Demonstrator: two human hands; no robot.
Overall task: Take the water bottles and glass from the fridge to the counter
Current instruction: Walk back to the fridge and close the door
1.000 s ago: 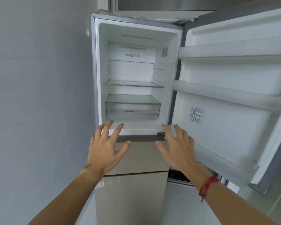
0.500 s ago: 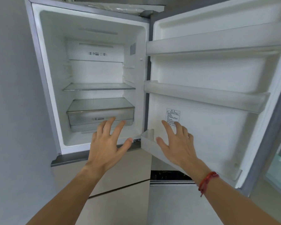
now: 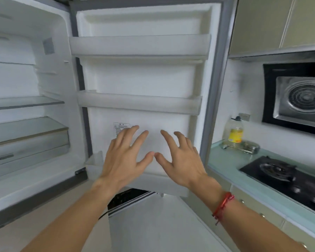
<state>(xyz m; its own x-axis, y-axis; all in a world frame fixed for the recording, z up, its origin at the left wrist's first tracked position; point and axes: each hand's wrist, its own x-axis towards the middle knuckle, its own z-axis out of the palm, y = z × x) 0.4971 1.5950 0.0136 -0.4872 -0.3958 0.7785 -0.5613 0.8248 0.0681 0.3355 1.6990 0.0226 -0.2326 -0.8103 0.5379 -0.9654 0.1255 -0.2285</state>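
Note:
The fridge [image 3: 25,84] stands open on the left, its glass shelves and drawer bare. Its open door [image 3: 140,79] fills the middle of the view, with two white door racks that hold nothing I can see. No water bottle or glass shows anywhere in the fridge. My left hand [image 3: 124,157] and my right hand [image 3: 180,160] are raised side by side in front of the door's lower panel, fingers spread, thumbs nearly touching, both holding nothing. A red string bracelet sits on my right wrist.
To the right runs a pale green counter [image 3: 224,160] with a black gas hob [image 3: 284,177]. A yellow-labelled oil bottle [image 3: 234,131] and a metal dish [image 3: 244,146] stand at its back. A range hood [image 3: 298,97] hangs above, under beige cabinets.
The view has swung right: the fridge interior slid to the left and the counter and hob came into sight. Both hands drew closer together, still holding nothing.

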